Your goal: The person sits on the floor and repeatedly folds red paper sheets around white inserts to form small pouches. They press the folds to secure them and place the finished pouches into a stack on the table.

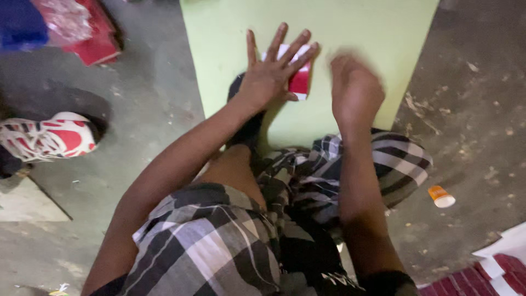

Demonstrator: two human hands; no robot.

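My left hand (272, 70) lies flat with its fingers spread on a small red and white paper piece (301, 81), which rests on a pale green sheet (230, 38) on the floor. My right hand (353, 90) is just to the right of it, blurred, palm down on the green sheet, with its fingers hidden from view. I sit on the floor in checked shorts, knees bent under my arms.
A red and white patterned object (49, 137) lies at the left on the grey concrete floor. Red and blue bags (82, 27) sit at the top left. A small orange and white cap (441, 196) and red and white paper pieces (498, 266) lie at the right.
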